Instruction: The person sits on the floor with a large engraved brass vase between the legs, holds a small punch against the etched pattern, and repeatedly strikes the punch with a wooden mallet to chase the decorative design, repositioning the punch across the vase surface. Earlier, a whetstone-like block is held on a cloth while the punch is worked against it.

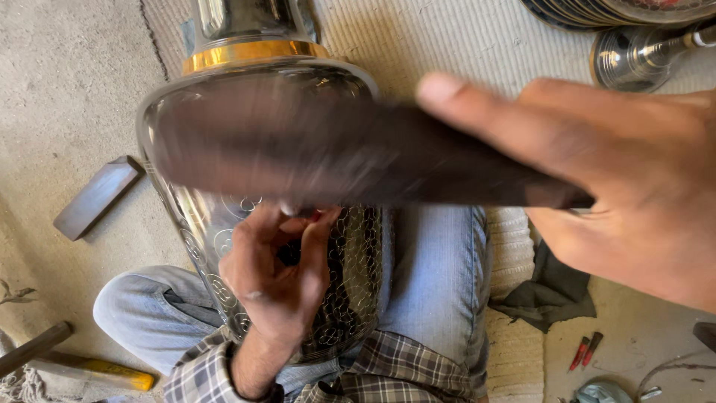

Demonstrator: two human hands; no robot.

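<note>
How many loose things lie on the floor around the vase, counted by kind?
Dark flat block: 1
Yellow-handled tool: 1
Red-handled tools: 2
Dark cloth: 1
Total: 5

A metal-craft workshop on a bare concrete floor: far right, stacked engraved metal plates; near right, small red-handled tools; left, a dark rectangular metal block.
</note>
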